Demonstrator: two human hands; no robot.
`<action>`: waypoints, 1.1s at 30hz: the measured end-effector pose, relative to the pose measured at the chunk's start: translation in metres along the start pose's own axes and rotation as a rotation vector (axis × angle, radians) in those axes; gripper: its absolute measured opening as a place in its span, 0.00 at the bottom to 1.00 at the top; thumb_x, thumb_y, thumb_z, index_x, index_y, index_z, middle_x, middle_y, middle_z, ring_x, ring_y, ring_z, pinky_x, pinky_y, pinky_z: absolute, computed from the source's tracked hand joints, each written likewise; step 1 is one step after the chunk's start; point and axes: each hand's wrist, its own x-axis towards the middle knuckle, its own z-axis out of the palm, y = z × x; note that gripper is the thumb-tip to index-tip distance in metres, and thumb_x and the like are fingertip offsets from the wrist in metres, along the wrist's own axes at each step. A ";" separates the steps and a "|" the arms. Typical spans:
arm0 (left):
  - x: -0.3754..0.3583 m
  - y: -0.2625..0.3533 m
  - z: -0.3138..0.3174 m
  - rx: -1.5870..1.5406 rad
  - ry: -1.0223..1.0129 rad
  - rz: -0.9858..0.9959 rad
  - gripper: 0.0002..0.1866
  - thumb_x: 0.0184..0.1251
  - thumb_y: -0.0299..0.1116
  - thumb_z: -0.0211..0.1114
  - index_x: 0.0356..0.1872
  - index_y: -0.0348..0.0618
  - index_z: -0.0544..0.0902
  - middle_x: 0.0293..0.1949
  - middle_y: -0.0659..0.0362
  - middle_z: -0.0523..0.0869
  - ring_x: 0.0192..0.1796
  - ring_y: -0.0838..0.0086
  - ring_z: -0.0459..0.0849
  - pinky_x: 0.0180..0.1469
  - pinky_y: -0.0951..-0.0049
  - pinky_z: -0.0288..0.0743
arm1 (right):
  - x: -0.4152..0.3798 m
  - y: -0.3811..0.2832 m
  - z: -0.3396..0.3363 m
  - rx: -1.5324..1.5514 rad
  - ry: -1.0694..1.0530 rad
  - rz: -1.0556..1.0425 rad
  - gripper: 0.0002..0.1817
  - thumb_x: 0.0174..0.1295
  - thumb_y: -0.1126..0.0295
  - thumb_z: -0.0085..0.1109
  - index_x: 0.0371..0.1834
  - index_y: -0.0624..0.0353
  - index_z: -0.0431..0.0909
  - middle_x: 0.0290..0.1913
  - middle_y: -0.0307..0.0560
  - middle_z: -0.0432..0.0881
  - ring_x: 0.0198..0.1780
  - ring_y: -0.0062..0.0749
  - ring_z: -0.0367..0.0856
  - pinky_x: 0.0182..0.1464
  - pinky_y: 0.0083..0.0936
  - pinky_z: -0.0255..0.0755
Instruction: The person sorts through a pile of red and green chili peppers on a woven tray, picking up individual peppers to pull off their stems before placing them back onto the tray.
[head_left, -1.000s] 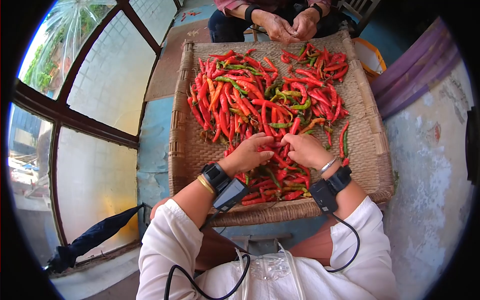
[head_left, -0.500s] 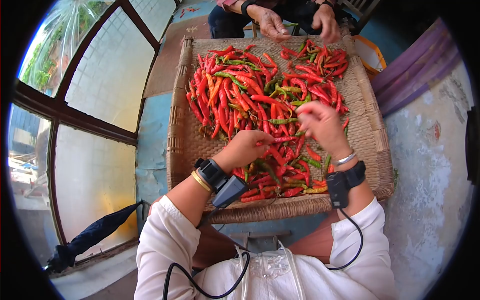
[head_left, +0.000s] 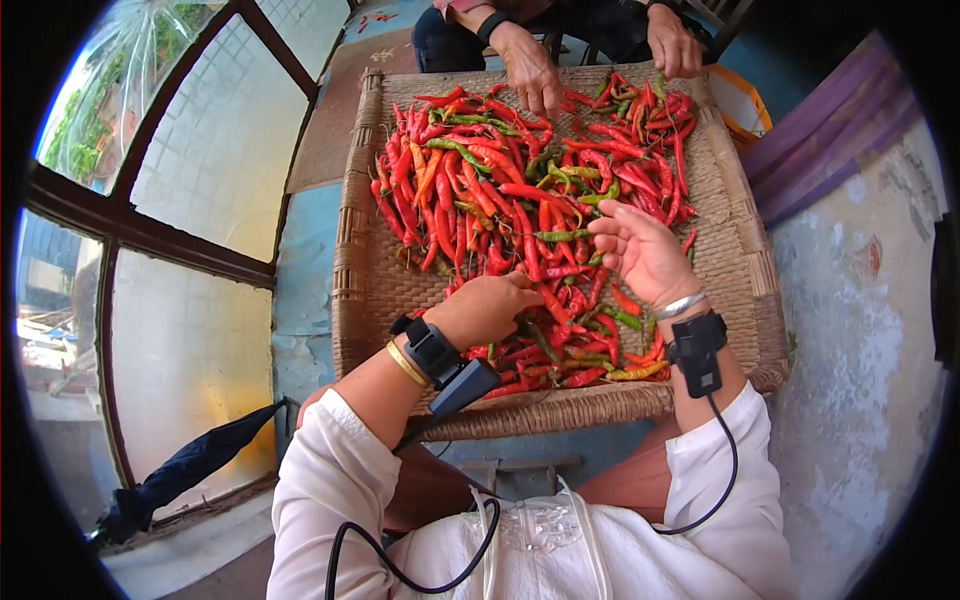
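Observation:
A heap of red chili peppers point(head_left: 440, 200), with some green and orange ones mixed in, lies on a woven tray point(head_left: 730, 230). My left hand point(head_left: 485, 310) is over the near part of the heap, palm down. Its fingers are bent together at the peppers, and what they pinch, if anything, is hidden. To the right, my right hand point(head_left: 640, 255) is raised over the heap with the palm turned up. Its fingers are apart and hold nothing I can see. A green chili pepper point(head_left: 563, 236) lies just left of its fingertips.
Across the tray, another person's hand point(head_left: 530, 75) reaches down to the peppers, and their other hand point(head_left: 675, 45) is at the far right edge. A window point(head_left: 200, 160) and a folded umbrella point(head_left: 200, 460) are on the left. A stained wall point(head_left: 850, 330) stands on the right.
My left hand has moved slightly left and nearer to me, down to the peppers. My right hand has turned palm up and spread its fingers. The other person's hands have separated, one lowering to the heap.

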 end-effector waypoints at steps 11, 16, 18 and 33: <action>0.004 0.011 -0.010 -0.143 0.234 0.071 0.11 0.50 0.32 0.63 0.35 0.42 0.79 0.30 0.53 0.81 0.35 0.58 0.80 0.38 0.63 0.72 | -0.054 0.018 0.023 -0.814 -0.168 -0.179 0.14 0.56 0.71 0.56 0.44 0.65 0.73 0.26 0.40 0.78 0.27 0.17 0.74 0.29 0.16 0.69; 0.004 0.031 -0.014 -0.413 0.196 -0.070 0.09 0.49 0.29 0.63 0.32 0.38 0.78 0.26 0.50 0.81 0.31 0.62 0.81 0.33 0.69 0.73 | -0.048 0.030 0.030 -1.038 -0.226 -0.341 0.17 0.49 0.70 0.62 0.42 0.63 0.74 0.23 0.45 0.78 0.25 0.27 0.76 0.29 0.24 0.69; 0.005 0.036 -0.010 -0.450 0.227 -0.094 0.09 0.49 0.27 0.64 0.33 0.38 0.77 0.26 0.51 0.81 0.30 0.66 0.81 0.32 0.71 0.73 | -0.045 0.028 0.034 -1.064 -0.219 -0.335 0.16 0.47 0.69 0.62 0.40 0.62 0.74 0.23 0.47 0.78 0.25 0.31 0.77 0.28 0.26 0.69; 0.006 0.005 0.000 -0.027 0.224 0.091 0.19 0.49 0.29 0.64 0.45 0.43 0.75 0.45 0.55 0.77 0.39 0.58 0.79 0.39 0.65 0.75 | -0.018 -0.009 -0.005 -0.391 0.161 -0.218 0.07 0.59 0.69 0.52 0.37 0.60 0.74 0.26 0.38 0.78 0.24 0.19 0.76 0.24 0.15 0.69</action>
